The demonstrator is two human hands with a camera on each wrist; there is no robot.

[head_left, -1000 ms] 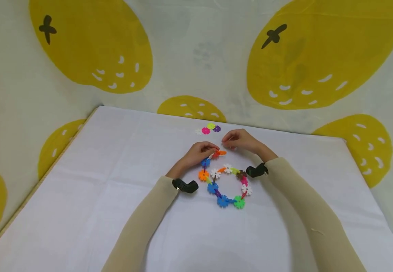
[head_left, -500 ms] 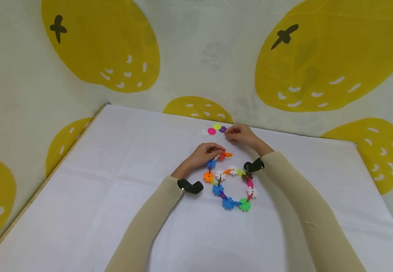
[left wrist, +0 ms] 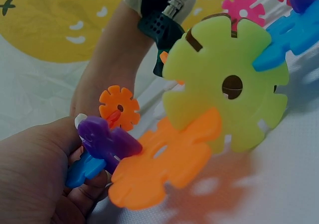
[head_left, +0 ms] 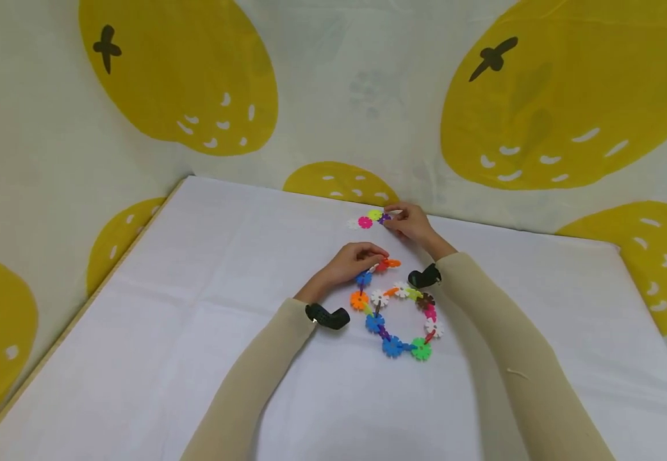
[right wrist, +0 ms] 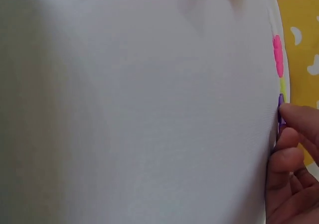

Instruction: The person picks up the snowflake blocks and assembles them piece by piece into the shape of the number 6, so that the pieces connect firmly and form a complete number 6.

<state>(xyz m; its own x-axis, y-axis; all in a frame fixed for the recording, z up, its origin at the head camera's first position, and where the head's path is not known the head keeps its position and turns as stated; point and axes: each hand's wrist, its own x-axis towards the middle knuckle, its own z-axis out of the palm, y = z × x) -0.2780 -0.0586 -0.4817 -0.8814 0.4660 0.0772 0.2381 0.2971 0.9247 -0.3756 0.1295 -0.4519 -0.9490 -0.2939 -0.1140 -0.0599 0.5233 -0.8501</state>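
A chain of colourful notched snowflake discs point(head_left: 393, 347) lies curled in a loop on the white cloth, with a tail running up to my left hand point(head_left: 356, 261). That hand grips the tail near its end, where a red disc and an orange disc point(head_left: 392, 263) stick out past the fingertips. In the left wrist view a purple disc point(left wrist: 102, 139) sits right by the thumb. Farther back, my right hand point(head_left: 412, 223) has its thumb and finger on a loose purple snowflake disc point(right wrist: 281, 112), pinching its edge.
Beside the purple disc lie a yellow disc point(head_left: 375, 214), a pink disc point(head_left: 364, 222) and a white disc point(head_left: 353, 224), close to the table's back edge. A curtain point(head_left: 321, 96) printed with big yellow fruit hangs behind the table point(head_left: 252, 237).
My right hand has moved back from beside the left hand to the loose discs and taken hold of the purple one. The left hand keeps its grip on the chain. The view has shifted slightly.
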